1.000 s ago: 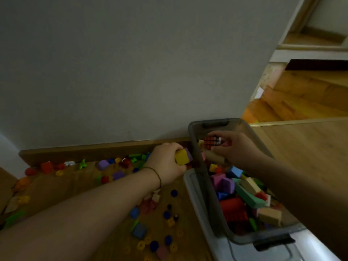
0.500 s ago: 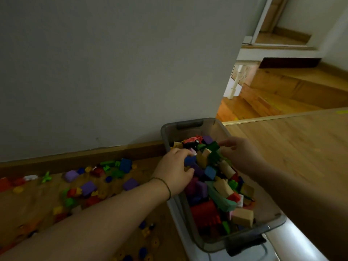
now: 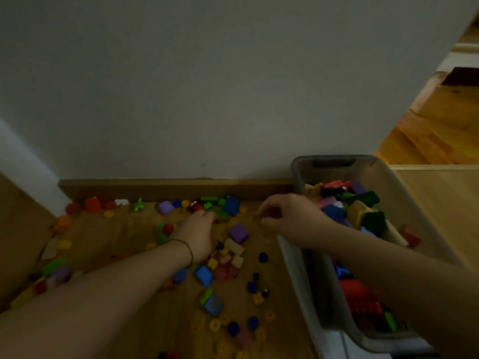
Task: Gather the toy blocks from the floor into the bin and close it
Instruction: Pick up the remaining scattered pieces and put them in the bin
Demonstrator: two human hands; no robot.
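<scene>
Many coloured toy blocks lie on the wooden floor by the wall, among them a purple block (image 3: 238, 233), a blue block (image 3: 231, 205) and green pieces (image 3: 220, 215). The grey translucent bin (image 3: 334, 159) stands to the right, piled with blocks (image 3: 357, 216), with no lid on it. My left hand (image 3: 199, 235) lies palm down over the floor blocks, fingertips touching the green pieces. My right hand (image 3: 287, 220) hovers just left of the bin's wall, fingers loosely curled downward, with nothing visible in them.
The grey wall and a wooden skirting board (image 3: 168, 186) close off the far side. A light plastic piece (image 3: 337, 343) lies under the bin's near end. A cardboard sheet (image 3: 18, 229) stands at the left. A wooden floor (image 3: 427, 141) shows through a doorway at the right.
Both hands have left the bin and moved left over the floor blocks. The yellow block and the cube puzzle they held a second ago are out of them.
</scene>
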